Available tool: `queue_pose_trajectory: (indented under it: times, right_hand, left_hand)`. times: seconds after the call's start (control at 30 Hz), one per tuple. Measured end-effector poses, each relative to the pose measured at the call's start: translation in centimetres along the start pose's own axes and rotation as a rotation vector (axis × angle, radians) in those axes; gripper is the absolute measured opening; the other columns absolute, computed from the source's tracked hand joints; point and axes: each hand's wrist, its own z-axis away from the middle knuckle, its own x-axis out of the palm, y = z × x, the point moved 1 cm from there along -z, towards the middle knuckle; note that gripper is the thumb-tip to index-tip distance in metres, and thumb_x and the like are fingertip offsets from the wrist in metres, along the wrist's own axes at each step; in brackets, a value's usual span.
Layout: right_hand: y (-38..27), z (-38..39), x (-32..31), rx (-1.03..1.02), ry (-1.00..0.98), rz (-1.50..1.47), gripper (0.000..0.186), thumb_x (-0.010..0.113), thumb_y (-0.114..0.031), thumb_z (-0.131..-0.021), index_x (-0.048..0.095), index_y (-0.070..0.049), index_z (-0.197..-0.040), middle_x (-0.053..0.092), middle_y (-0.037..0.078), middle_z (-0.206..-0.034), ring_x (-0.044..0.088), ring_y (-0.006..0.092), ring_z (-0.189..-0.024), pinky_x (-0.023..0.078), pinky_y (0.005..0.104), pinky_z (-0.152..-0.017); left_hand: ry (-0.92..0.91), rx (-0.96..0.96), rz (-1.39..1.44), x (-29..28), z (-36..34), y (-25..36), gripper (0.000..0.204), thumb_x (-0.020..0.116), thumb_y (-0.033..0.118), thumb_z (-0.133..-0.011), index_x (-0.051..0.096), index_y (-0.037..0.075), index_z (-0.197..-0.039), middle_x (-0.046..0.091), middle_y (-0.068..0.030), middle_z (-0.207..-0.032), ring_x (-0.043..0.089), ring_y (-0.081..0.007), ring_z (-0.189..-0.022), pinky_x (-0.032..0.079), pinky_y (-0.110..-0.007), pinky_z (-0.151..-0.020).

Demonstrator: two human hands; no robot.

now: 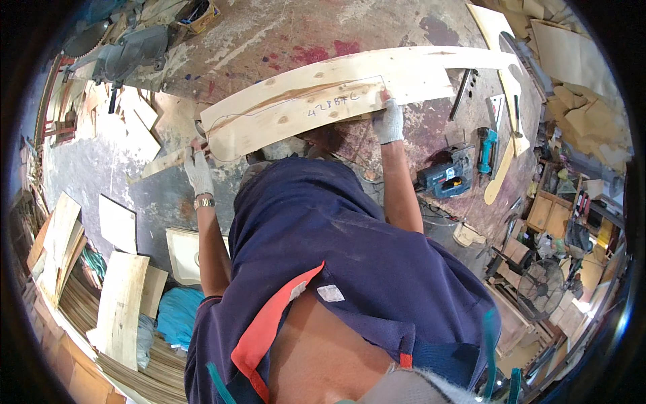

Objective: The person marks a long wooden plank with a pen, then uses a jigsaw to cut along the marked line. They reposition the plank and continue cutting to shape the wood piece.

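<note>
A pale wooden board [296, 116] with a curved upper edge, handwritten marks and a drawn outline is held up in front of me at a slant. My right hand [390, 122], in a white glove with bare fingertips, grips its lower edge near the right, thumb on the face. At the left end, my left hand [198, 170], gloved the same way, has its fingers closed at the board's corner; they are partly hidden. Behind the board, a longer pale wooden piece [464, 57] reaches right. A thin wooden strip [165, 163] extends left beside my left hand.
On the stained worktop at right lie a blue jigsaw [444, 178], a teal power tool [486, 149], a set square [496, 111] and curved wooden cutouts [501, 172]. A mitre saw [134, 57] stands far left. Wood sheets [121, 306] lean lower left; a fan [542, 286] stands lower right.
</note>
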Motion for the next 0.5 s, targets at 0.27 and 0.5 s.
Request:
queue_pose_trajectory:
  times: [0.27,0.5]
  right_hand:
    - [4.1,3.0,3.2,0.24,0.007,-0.083,0.041,0.066,-0.016,-0.098,0.053,-0.003,-0.134,0.063,0.012,-0.13,0.063,0.0294,-0.118,0.054,0.0436,-0.099]
    - [8.1,3.9,-0.3,0.483,-0.206,0.092,0.037,0.061,-0.014,-0.1,0.055,0.0,-0.134,0.068,0.014,-0.123,0.068,0.0276,-0.11,0.059,0.0454,-0.09]
  left_hand:
    - [0.147,-0.323,0.215,-1.6,0.6,0.4,0.052,0.06,0.045,-0.103,0.07,-0.006,-0.112,0.071,-0.0093,-0.1,0.062,-0.0179,-0.083,0.051,-0.033,-0.077]
    - [0.394,-0.237,0.127,-4.1,3.1,-1.0,0.051,0.064,0.045,-0.102,0.074,-0.005,-0.1,0.072,-0.0059,-0.091,0.056,-0.0146,-0.079,0.049,-0.033,-0.076]
